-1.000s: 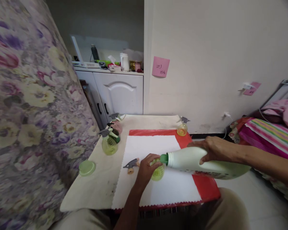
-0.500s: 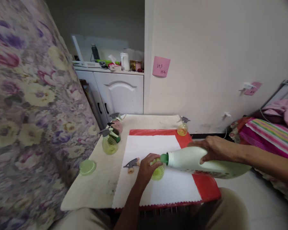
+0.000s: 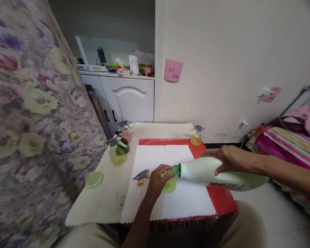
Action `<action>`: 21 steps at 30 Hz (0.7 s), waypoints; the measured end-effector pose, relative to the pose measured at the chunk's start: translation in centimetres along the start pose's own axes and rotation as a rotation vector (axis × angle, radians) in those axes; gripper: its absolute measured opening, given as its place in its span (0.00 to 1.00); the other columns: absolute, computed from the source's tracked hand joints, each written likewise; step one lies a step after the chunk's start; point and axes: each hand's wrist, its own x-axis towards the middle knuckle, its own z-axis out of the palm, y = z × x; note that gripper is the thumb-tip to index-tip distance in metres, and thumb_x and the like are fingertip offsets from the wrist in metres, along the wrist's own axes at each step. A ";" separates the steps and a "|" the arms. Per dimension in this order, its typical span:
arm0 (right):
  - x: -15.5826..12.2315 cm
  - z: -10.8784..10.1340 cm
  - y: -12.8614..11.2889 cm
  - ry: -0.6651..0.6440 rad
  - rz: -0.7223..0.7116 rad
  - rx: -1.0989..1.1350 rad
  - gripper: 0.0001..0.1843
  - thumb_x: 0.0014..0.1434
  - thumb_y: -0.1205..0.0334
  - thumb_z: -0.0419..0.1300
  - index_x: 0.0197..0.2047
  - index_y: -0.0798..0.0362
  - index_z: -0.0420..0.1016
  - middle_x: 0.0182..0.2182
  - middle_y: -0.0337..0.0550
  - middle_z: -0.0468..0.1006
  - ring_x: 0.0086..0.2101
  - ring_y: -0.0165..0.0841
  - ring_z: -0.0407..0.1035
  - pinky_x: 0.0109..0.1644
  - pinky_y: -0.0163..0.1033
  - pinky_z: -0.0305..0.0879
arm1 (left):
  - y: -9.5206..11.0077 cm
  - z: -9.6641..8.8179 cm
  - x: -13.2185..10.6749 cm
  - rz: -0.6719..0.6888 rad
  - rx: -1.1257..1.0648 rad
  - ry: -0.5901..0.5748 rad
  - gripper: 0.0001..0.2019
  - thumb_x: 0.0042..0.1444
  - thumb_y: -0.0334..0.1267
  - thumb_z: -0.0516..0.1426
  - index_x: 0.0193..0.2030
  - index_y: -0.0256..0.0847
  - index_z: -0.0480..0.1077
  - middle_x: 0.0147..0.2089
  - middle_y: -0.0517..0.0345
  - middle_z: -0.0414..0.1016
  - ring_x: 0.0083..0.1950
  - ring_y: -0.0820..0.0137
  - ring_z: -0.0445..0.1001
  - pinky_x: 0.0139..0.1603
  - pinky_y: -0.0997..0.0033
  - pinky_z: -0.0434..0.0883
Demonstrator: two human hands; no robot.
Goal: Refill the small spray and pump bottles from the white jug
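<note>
In my right hand (image 3: 228,160) is a large pale green detergent bottle (image 3: 200,171), tipped almost level with its green spout pointing left. The spout meets the top of a small yellow-green spray bottle (image 3: 169,185) that stands on the white sheet. My left hand (image 3: 158,179) is wrapped round that small bottle's neck; its mouth is hidden by the fingers and spout. Just left of this hand lies a grey spray head (image 3: 141,176) on the sheet. A round light green cap (image 3: 94,179) rests farther left on the table. Whether liquid is flowing cannot be made out.
Several spray bottles stand at the table's left back, the nearest being a yellow-green one (image 3: 117,155). Another spray bottle (image 3: 196,137) stands at the right back corner. Red cloth (image 3: 222,201) shows beneath the white sheet (image 3: 188,206). A floral curtain (image 3: 41,137) hangs at the left.
The view has shifted very slightly. Both hands keep their grips, and the tilted detergent bottle stays at the small bottle's top.
</note>
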 end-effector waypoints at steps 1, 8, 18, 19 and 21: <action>0.0 -0.1 -0.1 -0.001 -0.001 -0.004 0.31 0.53 0.47 0.62 0.59 0.46 0.66 0.30 0.45 0.79 0.30 0.41 0.73 0.34 0.37 0.60 | 0.0 0.0 0.0 0.003 -0.003 -0.001 0.08 0.50 0.36 0.62 0.38 0.43 0.78 0.41 0.55 0.78 0.46 0.62 0.74 0.50 0.63 0.68; -0.2 -0.4 -0.4 0.019 -0.012 -0.002 0.30 0.54 0.50 0.63 0.59 0.45 0.66 0.29 0.44 0.79 0.29 0.39 0.72 0.34 0.35 0.60 | -0.1 0.0 0.0 0.013 -0.012 -0.006 0.08 0.50 0.36 0.62 0.38 0.43 0.78 0.41 0.56 0.77 0.45 0.63 0.74 0.50 0.64 0.68; 0.3 0.6 1.0 0.021 -0.038 0.035 0.30 0.51 0.47 0.65 0.57 0.39 0.67 0.29 0.39 0.79 0.28 0.37 0.72 0.31 0.33 0.58 | -0.4 -0.1 0.1 0.006 -0.013 -0.017 0.08 0.50 0.34 0.62 0.39 0.43 0.77 0.41 0.55 0.77 0.46 0.63 0.74 0.49 0.65 0.67; 0.3 0.6 1.0 0.024 -0.039 0.032 0.30 0.52 0.47 0.65 0.57 0.39 0.67 0.29 0.39 0.79 0.28 0.37 0.72 0.31 0.33 0.58 | -0.4 -0.1 0.1 0.007 -0.013 -0.020 0.08 0.50 0.34 0.62 0.39 0.43 0.77 0.41 0.55 0.77 0.46 0.64 0.74 0.49 0.65 0.67; 0.3 0.5 1.0 0.031 -0.035 0.022 0.30 0.51 0.48 0.65 0.57 0.40 0.67 0.28 0.39 0.79 0.28 0.37 0.72 0.31 0.33 0.58 | -0.4 -0.1 0.1 0.007 -0.013 -0.020 0.08 0.51 0.34 0.61 0.39 0.43 0.77 0.41 0.56 0.76 0.46 0.64 0.74 0.49 0.66 0.66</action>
